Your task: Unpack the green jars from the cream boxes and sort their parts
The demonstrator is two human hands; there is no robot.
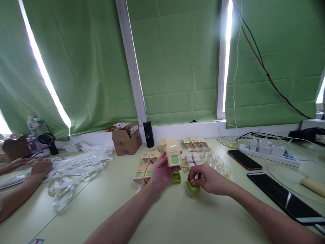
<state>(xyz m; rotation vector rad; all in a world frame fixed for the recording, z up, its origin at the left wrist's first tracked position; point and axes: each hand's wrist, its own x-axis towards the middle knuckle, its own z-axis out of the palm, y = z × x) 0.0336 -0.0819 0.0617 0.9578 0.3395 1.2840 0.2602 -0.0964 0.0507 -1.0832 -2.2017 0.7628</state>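
My left hand [162, 172] is closed round a tan cardboard box [173, 152] with a green square on its front, held up off the table. On the right, the fingers of my right hand [209, 179] grip the top of a small clear container with a green lid [193, 189], low at the table; something yellow shows inside it. Between the hands sits a small green open-topped piece [176, 177]. Behind my right hand are several pinkish-white pieces [192, 158] and clear cups with yellow centres [218, 162]. More tan boxes [139, 174] stand left of my left hand.
Flat tan boxes [196, 143] lie at the back. A brown carton [127, 139] and a black cylinder [148, 134] stand by the wall. Phone [244, 159], tablet [284, 196] and power strip [269, 154] with cables lie right. Another person's hands [40, 167] are left, beside white straps [76, 166].
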